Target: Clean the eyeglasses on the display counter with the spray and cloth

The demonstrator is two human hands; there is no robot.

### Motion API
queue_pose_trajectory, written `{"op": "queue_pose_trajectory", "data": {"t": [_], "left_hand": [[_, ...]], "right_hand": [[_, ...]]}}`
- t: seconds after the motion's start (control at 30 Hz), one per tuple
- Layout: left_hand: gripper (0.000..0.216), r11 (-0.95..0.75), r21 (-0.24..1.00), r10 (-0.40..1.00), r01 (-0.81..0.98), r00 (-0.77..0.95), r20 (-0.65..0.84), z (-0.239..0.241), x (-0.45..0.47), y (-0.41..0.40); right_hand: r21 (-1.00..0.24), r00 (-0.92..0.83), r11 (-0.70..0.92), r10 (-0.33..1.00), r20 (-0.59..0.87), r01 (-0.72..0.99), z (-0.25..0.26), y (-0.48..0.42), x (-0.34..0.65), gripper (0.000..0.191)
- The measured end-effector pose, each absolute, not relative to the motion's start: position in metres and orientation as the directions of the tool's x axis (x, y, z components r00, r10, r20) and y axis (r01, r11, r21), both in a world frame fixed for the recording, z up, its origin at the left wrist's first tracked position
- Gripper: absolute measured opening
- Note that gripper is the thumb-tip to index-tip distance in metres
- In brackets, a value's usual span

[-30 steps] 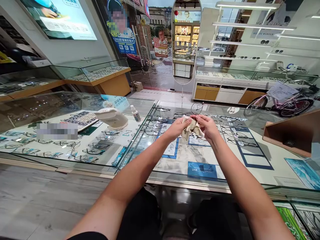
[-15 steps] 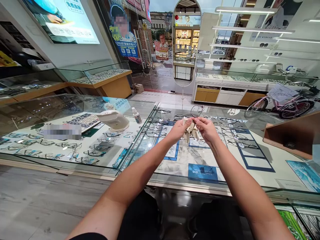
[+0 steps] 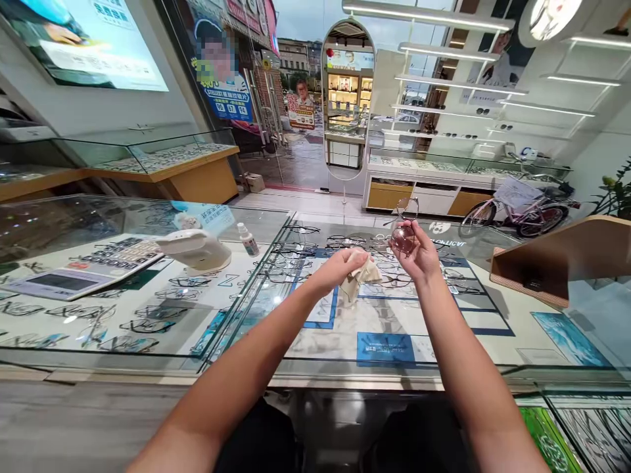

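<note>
Over the glass display counter [image 3: 345, 341], my right hand [image 3: 421, 253] holds up a pair of glasses [image 3: 404, 226] with thin frames, fingers closed round one lens, the other lens standing above it. A beige cleaning cloth [image 3: 359, 281] hangs from my left hand [image 3: 335, 266], pinched between thumb and fingers a little lower and to the left. The cloth and the glasses are apart.
Rows of eyeglass frames [image 3: 296, 253] lie under the counter glass. On the counter to the left stand a small spray bottle [image 3: 247, 239], a white device [image 3: 194, 248] and a calculator [image 3: 93, 263]. A wooden tray [image 3: 552, 259] sits at the right; a pink bicycle [image 3: 517, 213] stands behind.
Both hands were together rubbing the glasses with the cloth. Now the right hand has lifted the glasses up and away, and the left hand has dropped with the cloth. The view has shifted.
</note>
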State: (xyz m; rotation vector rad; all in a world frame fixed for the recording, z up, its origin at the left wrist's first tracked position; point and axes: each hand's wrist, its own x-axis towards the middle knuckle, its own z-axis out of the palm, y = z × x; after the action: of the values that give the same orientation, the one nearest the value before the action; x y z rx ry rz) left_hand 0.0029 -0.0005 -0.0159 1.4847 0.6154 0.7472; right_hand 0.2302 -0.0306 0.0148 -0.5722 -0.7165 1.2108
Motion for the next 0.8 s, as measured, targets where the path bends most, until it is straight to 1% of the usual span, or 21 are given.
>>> {"op": "queue_pose_trajectory", "data": {"t": [0.1, 0.23, 0.3, 0.4, 0.5, 0.57, 0.7, 0.8], "left_hand": [[0.063, -0.094, 0.995, 0.686, 0.043, 0.727, 0.033, -0.016, 0.005, -0.009], [0.057, -0.067, 0.996, 0.554, 0.059, 0.832, -0.011, -0.013, 0.01, -0.018], [0.055, -0.033, 0.997, 0.524, 0.063, 0.851, -0.036, -0.012, 0.013, -0.022], [0.054, 0.007, 0.997, 0.518, 0.082, 0.852, -0.074, -0.012, 0.013, -0.024], [0.054, 0.026, 0.997, 0.547, 0.079, 0.833, -0.08, -0.013, 0.013, -0.023], [0.056, 0.042, 0.998, 0.602, 0.048, 0.796, -0.063, -0.013, 0.012, -0.02], [0.064, 0.079, 0.99, 0.779, -0.12, 0.627, 0.014, -0.01, 0.011, -0.011], [0.071, 0.114, 0.958, 0.844, -0.262, 0.535, 0.046, -0.005, 0.009, -0.005]], "right_hand": [[-0.754, 0.171, 0.251, 0.968, 0.185, -0.607, 0.015, -0.031, 0.233, 0.039], [-0.785, 0.134, 0.246, 0.969, 0.208, -0.568, 0.017, -0.031, 0.234, 0.042], [-0.772, 0.14, 0.249, 0.968, 0.206, -0.585, 0.018, -0.032, 0.233, 0.041], [-0.777, 0.149, 0.269, 0.963, 0.224, -0.569, 0.019, -0.032, 0.231, 0.038], [-0.799, 0.159, 0.286, 0.958, 0.238, -0.529, 0.02, -0.033, 0.231, 0.036], [-0.806, 0.165, 0.286, 0.958, 0.234, -0.519, 0.02, -0.033, 0.231, 0.037], [-0.823, 0.151, 0.282, 0.959, 0.239, -0.493, 0.021, -0.035, 0.229, 0.039], [-0.845, 0.125, 0.276, 0.961, 0.246, -0.457, 0.021, -0.036, 0.223, 0.04]]}}
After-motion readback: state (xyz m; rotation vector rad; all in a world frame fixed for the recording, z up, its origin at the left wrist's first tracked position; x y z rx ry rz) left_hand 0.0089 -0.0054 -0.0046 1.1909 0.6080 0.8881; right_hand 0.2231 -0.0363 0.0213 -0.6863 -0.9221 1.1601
